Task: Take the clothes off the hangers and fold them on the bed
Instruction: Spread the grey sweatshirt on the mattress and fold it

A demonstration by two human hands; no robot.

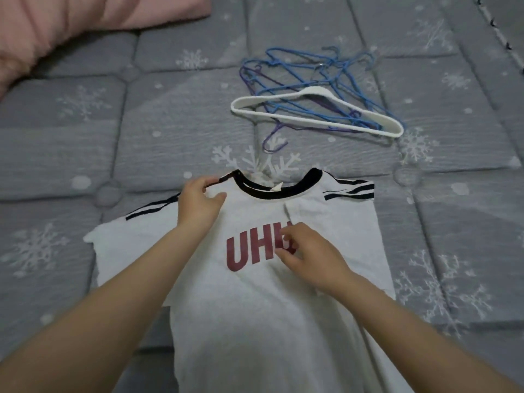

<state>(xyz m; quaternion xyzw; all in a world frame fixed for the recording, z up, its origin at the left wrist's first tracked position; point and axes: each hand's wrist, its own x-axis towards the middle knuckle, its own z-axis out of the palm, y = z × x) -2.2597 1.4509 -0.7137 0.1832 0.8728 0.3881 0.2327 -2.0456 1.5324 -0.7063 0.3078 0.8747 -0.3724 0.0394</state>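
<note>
Grey quilted bedding (141, 154) printed with white snowflakes fills the view; a pink duvet (71, 15) bunches at eleven o'clock; a white T-shirt (255, 307) lies face up on the bedding at the centre and runs down toward six o'clock, with a black neckband, black stripes on both shoulders and dark red letters across the chest; its right sleeve is folded in over the body, while the left sleeve spreads out flat toward nine o'clock. The left hand (198, 205) pinches the shirt's shoulder seam just beside the neckband, thumb and fingers curled on the cloth; the right hand (309, 256) lies over the red letters with its fingers bent and pinching the fabric at the edge of the folded part. Well apart from the shirt, at one o'clock, a white hanger (317, 114) lies across a tangle of blue and purple wire hangers (297, 75), all bare of clothes.
</note>
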